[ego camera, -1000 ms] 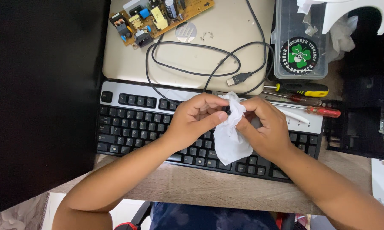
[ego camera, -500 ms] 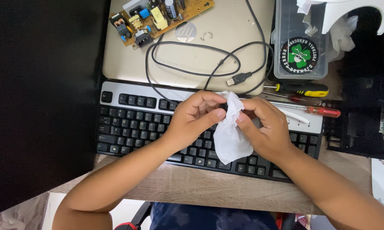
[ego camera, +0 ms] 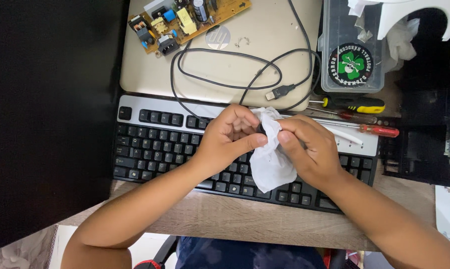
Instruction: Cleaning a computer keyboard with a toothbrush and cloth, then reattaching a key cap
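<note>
While the white tissue (ego camera: 270, 159) hangs crumpled above the black keyboard (ego camera: 155, 149), both hands pinch its upper edge. Left hand (ego camera: 230, 139) curls inward, thumb pressed against the fold; right hand (ego camera: 312, 149) grips with bent fingers. Both forearms angle up from the wooden desk edge (ego camera: 245, 219).

Circuit board (ego camera: 185, 22), cable (ego camera: 235, 69), screwdrivers (ego camera: 357, 104).

left hand (ego camera: 230, 137) — curled, grip pinched | right hand (ego camera: 309, 149) — grip pinched, fingertips meeting
</note>
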